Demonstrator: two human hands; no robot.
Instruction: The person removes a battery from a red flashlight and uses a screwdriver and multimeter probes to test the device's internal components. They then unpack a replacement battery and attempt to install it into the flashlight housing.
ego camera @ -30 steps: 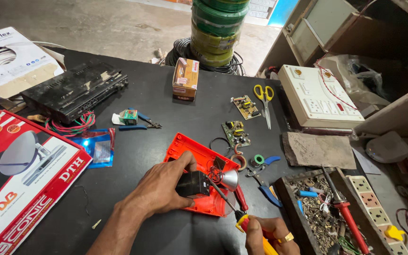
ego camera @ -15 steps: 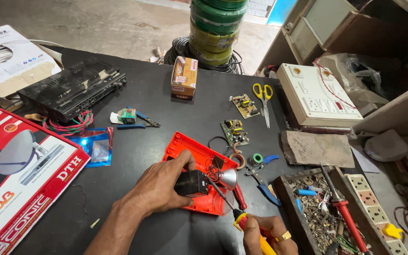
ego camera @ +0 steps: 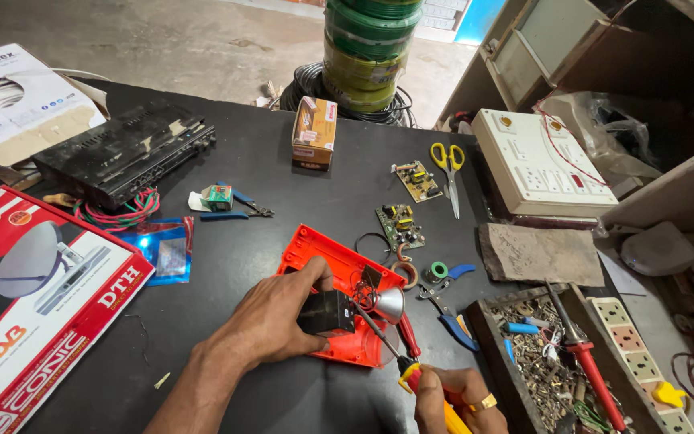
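Since the earlier frames little has shifted: your left hand [ego camera: 279,317] stays clamped on the small black block [ego camera: 327,312], and your screwdriver tip has crept slightly closer in. Landmark is the orange housing [ego camera: 339,301], lying open on the black table [ego camera: 242,153]. The block sits on the housing's near right part, fingers wrapped over it and thumb on top, likely to steady it against the tool's push. Your right hand [ego camera: 455,398], just below the housing's right corner, grips the yellow-handled screwdriver [ego camera: 391,350] tightly, shaft angled up toward the silver reflector cone [ego camera: 389,304] beside the block. Blue-handled pliers [ego camera: 447,309] lie just right of the housing; two small circuit boards [ego camera: 399,225] above it; a parts tray [ego camera: 556,362] further right.
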